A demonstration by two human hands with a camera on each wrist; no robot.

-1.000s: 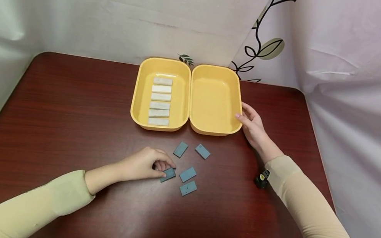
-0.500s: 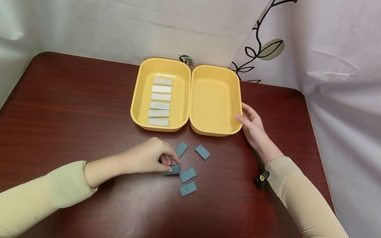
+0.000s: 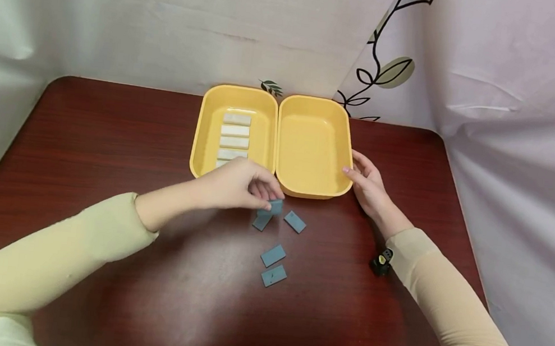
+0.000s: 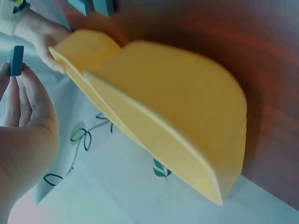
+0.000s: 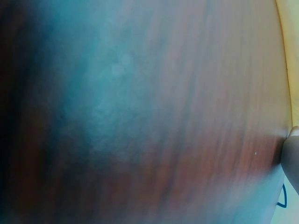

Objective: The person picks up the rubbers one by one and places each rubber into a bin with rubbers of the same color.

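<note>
My left hand (image 3: 235, 185) pinches a blue-grey rectangular tile (image 3: 275, 206) between thumb and fingers, in front of the two yellow trays. In the left wrist view that tile (image 4: 16, 60) is raised on edge at the fingertips. Just below it lies another blue-grey tile (image 3: 261, 222), partly overlapped. My right hand (image 3: 371, 191) grips the outer side of the right yellow tray (image 3: 311, 191), thumb over the rim. Nothing lies in that tray. Inside the left yellow tray (image 3: 198, 131) is a column of white tiles (image 3: 235, 131); my left hand hides its lower end.
More blue-grey tiles lie on the dark red table (image 3: 108, 138): one tile (image 3: 295, 221) right of the hand, two nearer the front. A small black object (image 3: 381, 261) is by the right sleeve. Patterned white cloth (image 3: 196, 29) stands behind.
The left hand has lifted a blue-grey tile off the table and carried it forward and to the right, toward the trays. The right hand keeps its place on the tray.
</note>
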